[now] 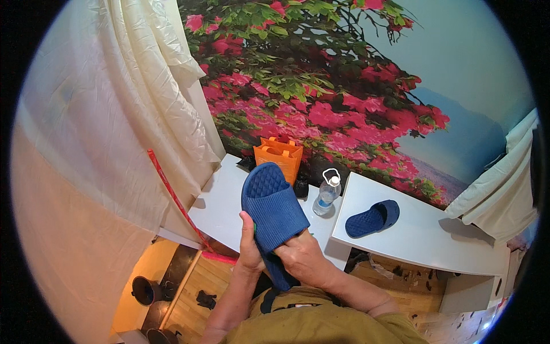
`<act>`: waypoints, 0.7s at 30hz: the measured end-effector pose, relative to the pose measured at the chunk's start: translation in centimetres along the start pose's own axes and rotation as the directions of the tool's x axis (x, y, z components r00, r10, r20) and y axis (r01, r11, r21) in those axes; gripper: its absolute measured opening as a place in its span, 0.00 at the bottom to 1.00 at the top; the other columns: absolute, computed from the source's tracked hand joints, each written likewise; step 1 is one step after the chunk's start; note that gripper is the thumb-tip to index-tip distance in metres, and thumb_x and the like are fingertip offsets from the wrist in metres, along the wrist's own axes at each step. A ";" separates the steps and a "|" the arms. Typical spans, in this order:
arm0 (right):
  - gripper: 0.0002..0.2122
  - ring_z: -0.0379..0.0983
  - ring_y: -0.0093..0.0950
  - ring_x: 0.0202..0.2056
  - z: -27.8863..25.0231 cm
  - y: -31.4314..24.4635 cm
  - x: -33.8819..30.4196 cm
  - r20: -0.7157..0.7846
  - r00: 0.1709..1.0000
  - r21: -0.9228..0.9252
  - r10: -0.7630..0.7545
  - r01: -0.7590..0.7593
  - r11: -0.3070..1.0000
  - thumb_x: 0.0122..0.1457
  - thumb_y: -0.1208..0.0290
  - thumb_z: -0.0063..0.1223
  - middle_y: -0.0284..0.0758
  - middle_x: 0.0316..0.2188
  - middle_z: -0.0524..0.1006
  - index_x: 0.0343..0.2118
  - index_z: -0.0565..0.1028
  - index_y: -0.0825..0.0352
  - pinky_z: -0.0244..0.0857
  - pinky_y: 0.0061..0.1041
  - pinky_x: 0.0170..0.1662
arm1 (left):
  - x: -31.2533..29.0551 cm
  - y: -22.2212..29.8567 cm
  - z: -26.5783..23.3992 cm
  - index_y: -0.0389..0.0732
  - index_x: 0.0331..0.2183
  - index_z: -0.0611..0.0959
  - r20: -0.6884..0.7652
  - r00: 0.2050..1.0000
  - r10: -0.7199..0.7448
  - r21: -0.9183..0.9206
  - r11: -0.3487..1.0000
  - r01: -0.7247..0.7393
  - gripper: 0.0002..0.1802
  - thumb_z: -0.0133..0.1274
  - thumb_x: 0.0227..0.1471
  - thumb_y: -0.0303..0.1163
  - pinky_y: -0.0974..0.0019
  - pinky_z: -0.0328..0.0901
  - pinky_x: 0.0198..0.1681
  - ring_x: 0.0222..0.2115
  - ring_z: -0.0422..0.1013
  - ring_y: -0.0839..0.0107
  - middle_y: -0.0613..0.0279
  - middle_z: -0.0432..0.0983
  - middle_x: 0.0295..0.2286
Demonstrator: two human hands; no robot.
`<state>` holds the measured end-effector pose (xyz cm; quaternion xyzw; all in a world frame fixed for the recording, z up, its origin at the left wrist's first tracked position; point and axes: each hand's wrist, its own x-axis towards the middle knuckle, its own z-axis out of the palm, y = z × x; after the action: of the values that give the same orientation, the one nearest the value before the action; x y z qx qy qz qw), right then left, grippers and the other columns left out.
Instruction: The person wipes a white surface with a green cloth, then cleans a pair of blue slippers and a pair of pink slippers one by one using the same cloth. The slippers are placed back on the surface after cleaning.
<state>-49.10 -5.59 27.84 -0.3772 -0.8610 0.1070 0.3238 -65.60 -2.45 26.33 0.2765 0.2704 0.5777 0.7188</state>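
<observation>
Blue sandal [276, 222] held above a white table [216, 207].
Left hand [250, 246] clasps its edge; right hand [302, 258] meets the strap [281, 211], fingers partly hidden, so its grip cannot be told.

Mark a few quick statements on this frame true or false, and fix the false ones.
1. The left hand grips the raised blue slipper at its edge. True.
2. The right hand is clear of that slipper. False: it touches it by the strap, fingertips hidden.
3. The other slipper lies on a white tabletop. True.
4. The clear bottle lies on its side. False: it stands upright.
5. The orange bag is left of the bottle. True.
6. The red pole is right of the bottle. False: it is left of it.
</observation>
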 end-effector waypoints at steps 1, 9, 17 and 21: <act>0.19 0.76 0.54 0.58 -0.6 -0.8 0.4 -0.017 1.000 -0.034 -0.023 0.022 0.999 0.56 0.78 0.62 0.47 0.59 0.81 0.52 0.85 0.67 0.71 0.48 0.63 | 0.1 0.0 -0.5 0.37 0.69 0.73 0.008 1.000 -0.002 -0.029 1.000 0.003 0.51 0.34 0.72 0.75 0.51 0.76 0.62 0.56 0.80 0.56 0.48 0.80 0.59; 0.18 0.74 0.43 0.47 1.1 -2.1 -1.8 -0.125 0.990 -0.224 -0.070 0.041 0.974 0.58 0.73 0.62 0.42 0.56 0.79 0.52 0.83 0.65 0.73 0.37 0.50 | 1.2 1.9 0.1 0.35 0.70 0.71 0.102 0.993 0.060 -0.161 0.986 -0.043 0.53 0.33 0.72 0.76 0.49 0.76 0.62 0.56 0.80 0.54 0.48 0.80 0.58; 0.15 0.75 0.53 0.50 0.5 2.5 1.0 -0.200 0.979 -0.331 0.034 -0.100 0.938 0.53 0.76 0.63 0.48 0.44 0.82 0.44 0.87 0.71 0.78 0.43 0.47 | 1.5 -6.2 -1.2 0.38 0.74 0.65 0.007 0.995 0.102 0.171 0.980 -0.102 0.51 0.35 0.73 0.73 0.52 0.65 0.72 0.66 0.71 0.58 0.51 0.72 0.67; 0.15 0.75 0.51 0.50 0.7 2.5 1.9 -0.248 0.963 -0.230 0.109 -0.168 0.959 0.53 0.76 0.63 0.51 0.45 0.81 0.44 0.87 0.72 0.79 0.41 0.45 | 1.0 -7.8 -2.0 0.36 0.72 0.67 0.011 0.988 0.153 0.259 0.954 -0.151 0.46 0.34 0.77 0.68 0.52 0.67 0.70 0.64 0.73 0.57 0.50 0.74 0.65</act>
<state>-49.03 -2.44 27.08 -0.4845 -0.7949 -0.0244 0.3644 -61.46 -2.67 19.32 0.3852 0.3246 0.5924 0.6287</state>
